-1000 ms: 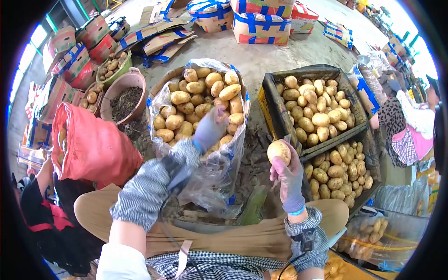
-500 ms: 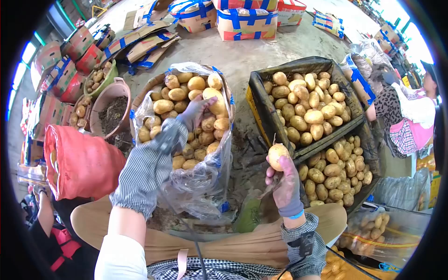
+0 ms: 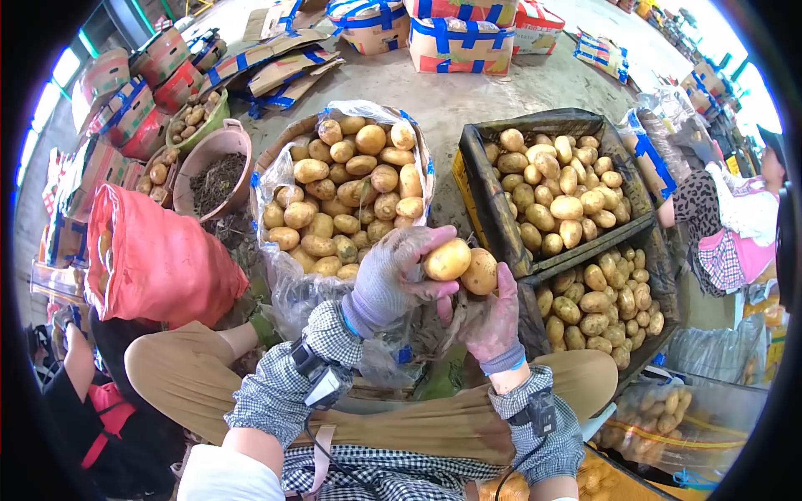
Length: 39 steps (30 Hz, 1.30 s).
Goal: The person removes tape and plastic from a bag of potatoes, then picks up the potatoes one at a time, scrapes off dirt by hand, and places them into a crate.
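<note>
My left hand (image 3: 401, 280), in a grey-purple glove, grips a yellow potato (image 3: 448, 260) between thumb and fingers. Right beside it, a browner potato (image 3: 479, 272) sits in my right hand (image 3: 493, 321), whose glove is stained pink. The two potatoes appear to touch, above my lap. Just beyond my hands stands a round carton lined with clear plastic (image 3: 288, 263), filled with potatoes (image 3: 338, 179). To the right are two black-lined crates, the far crate (image 3: 535, 117) and the near crate (image 3: 656, 334), both heaped with potatoes.
At left are a red sack (image 3: 159, 263), a pink tub of soil-like debris (image 3: 238, 142) and a green basin of potatoes (image 3: 219, 113). Flattened cardboard (image 3: 288, 71) and taped boxes (image 3: 464, 46) stand behind. A co-worker (image 3: 735, 209) sits at right; another person's arm (image 3: 79, 359) shows at lower left.
My left hand has come back from the carton toward me, now holding a potato beside the one in my right hand. My right hand has shifted slightly left. The whole view has shifted a little.
</note>
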Each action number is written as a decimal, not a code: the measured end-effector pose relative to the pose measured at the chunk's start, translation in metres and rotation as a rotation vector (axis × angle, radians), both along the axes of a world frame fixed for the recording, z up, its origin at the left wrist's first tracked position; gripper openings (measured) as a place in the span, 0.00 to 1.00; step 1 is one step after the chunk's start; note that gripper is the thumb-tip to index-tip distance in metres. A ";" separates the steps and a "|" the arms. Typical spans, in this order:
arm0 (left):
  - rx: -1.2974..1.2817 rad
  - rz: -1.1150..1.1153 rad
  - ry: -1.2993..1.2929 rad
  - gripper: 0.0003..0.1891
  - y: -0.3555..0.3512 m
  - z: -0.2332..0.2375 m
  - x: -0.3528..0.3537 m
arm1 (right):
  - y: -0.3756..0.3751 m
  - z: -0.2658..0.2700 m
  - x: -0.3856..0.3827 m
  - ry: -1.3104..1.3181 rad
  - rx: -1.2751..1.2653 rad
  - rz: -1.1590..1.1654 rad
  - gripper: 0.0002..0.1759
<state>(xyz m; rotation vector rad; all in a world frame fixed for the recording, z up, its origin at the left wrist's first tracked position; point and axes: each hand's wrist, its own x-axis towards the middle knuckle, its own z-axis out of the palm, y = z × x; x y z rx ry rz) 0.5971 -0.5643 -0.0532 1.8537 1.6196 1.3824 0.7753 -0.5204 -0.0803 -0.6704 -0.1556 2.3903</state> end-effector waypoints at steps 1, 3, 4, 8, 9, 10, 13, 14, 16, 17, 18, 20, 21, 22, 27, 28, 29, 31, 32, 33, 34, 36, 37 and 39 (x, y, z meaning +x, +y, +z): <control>0.004 -0.003 -0.005 0.36 -0.001 0.004 0.001 | -0.001 0.001 0.001 -0.003 -0.027 -0.003 0.32; 0.006 0.019 0.154 0.37 -0.004 0.008 0.003 | -0.002 -0.003 0.004 0.009 -0.098 0.005 0.32; 0.006 0.020 0.151 0.37 -0.005 0.009 0.003 | -0.003 -0.002 0.006 0.007 -0.098 0.005 0.32; -0.011 -0.029 0.168 0.37 -0.010 0.014 0.001 | -0.003 0.001 0.008 0.061 -0.115 0.058 0.34; -0.024 -0.036 0.174 0.36 -0.011 0.015 0.001 | -0.003 0.001 0.008 0.080 -0.125 0.062 0.34; -0.024 -0.035 0.173 0.36 -0.011 0.014 0.002 | -0.004 0.002 0.009 0.079 -0.125 0.062 0.34; -0.018 -0.036 0.172 0.33 -0.011 0.010 0.002 | -0.005 0.002 0.008 0.029 -0.083 0.054 0.34; 0.015 -0.041 0.166 0.32 -0.010 0.008 0.002 | -0.005 0.002 0.006 0.038 -0.071 0.016 0.34; 0.051 -0.049 0.158 0.32 -0.010 0.005 0.002 | -0.003 -0.003 0.006 0.046 -0.058 -0.025 0.35; 0.072 -0.071 0.178 0.31 -0.011 0.005 0.003 | 0.000 -0.007 0.007 0.173 -0.090 -0.010 0.36; 0.095 -0.096 0.196 0.31 -0.013 0.004 0.005 | 0.001 -0.009 0.009 0.299 -0.121 0.002 0.36; 0.079 -0.175 0.093 0.33 -0.017 -0.003 0.010 | 0.004 0.002 0.008 0.273 -0.068 -0.040 0.36; 0.064 -0.204 0.064 0.32 -0.019 -0.004 0.012 | 0.005 0.007 0.007 0.248 -0.019 -0.074 0.36; 0.052 -0.234 0.036 0.33 -0.020 -0.006 0.015 | 0.005 0.008 0.008 0.247 -0.008 -0.086 0.36; -0.042 -0.182 0.047 0.32 -0.028 0.000 0.018 | 0.004 0.004 0.011 0.302 0.068 -0.076 0.37; -0.025 -0.172 0.044 0.32 -0.032 -0.001 0.016 | 0.004 0.010 0.012 0.334 0.108 -0.051 0.38; 0.007 -0.188 0.033 0.31 -0.031 -0.003 0.016 | 0.006 0.013 0.013 0.327 0.227 -0.094 0.39; 0.040 -0.097 0.151 0.32 -0.037 0.008 0.011 | 0.006 0.028 0.031 0.484 0.032 -0.116 0.37; -0.095 -0.077 0.031 0.33 -0.041 -0.002 0.001 | 0.009 0.037 0.040 0.507 -0.011 -0.179 0.36; 0.013 -0.127 -0.014 0.35 -0.041 -0.008 -0.007 | 0.010 0.046 0.052 0.543 0.114 -0.247 0.40; 0.025 -0.113 -0.087 0.35 -0.039 -0.025 -0.019 | 0.011 0.059 0.066 0.465 0.172 -0.363 0.43; -0.077 -0.097 -0.295 0.33 -0.041 -0.043 -0.034 | 0.006 0.106 0.105 0.490 0.325 -0.499 0.46; -0.147 -0.089 -0.361 0.32 -0.040 -0.054 -0.042 | 0.001 0.134 0.128 0.314 0.522 -0.604 0.48; -0.231 -0.078 -0.486 0.32 -0.040 -0.050 -0.041 | 0.003 0.176 0.198 0.204 0.672 -0.794 0.47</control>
